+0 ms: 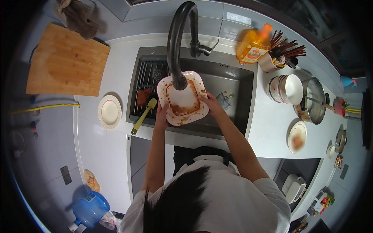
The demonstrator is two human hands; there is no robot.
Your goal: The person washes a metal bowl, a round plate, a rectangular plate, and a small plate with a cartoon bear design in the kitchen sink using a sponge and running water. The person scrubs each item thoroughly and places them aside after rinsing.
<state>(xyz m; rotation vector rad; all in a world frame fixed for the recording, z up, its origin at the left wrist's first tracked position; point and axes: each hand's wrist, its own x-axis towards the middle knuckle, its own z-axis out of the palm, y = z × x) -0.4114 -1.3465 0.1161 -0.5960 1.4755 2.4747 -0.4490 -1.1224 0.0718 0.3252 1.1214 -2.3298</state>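
A squarish white plate (183, 97) smeared with brown sauce and food bits is held over the sink (233, 128), below the spout of a dark faucet (174, 43). My left hand (162, 115) grips its lower left edge, and my right hand (212, 104) grips the right edge with the thumb on the rim. Left of the plate, a green-handled brush (143, 116) lies across a black drying rack (145, 71) near a reddish-brown cloth or sponge (143, 97). A grey crumpled piece (223, 101) and a green scrap (232, 95) lie on the sink's bottom.
A wooden cutting board (68, 61) and a fluted plate (109, 112) are on the left. Rightward stand an orange detergent bottle (253, 48), a chopstick holder (266, 64), stacked bowls (293, 88), a metal pot (316, 107) and an oval dish (297, 129).
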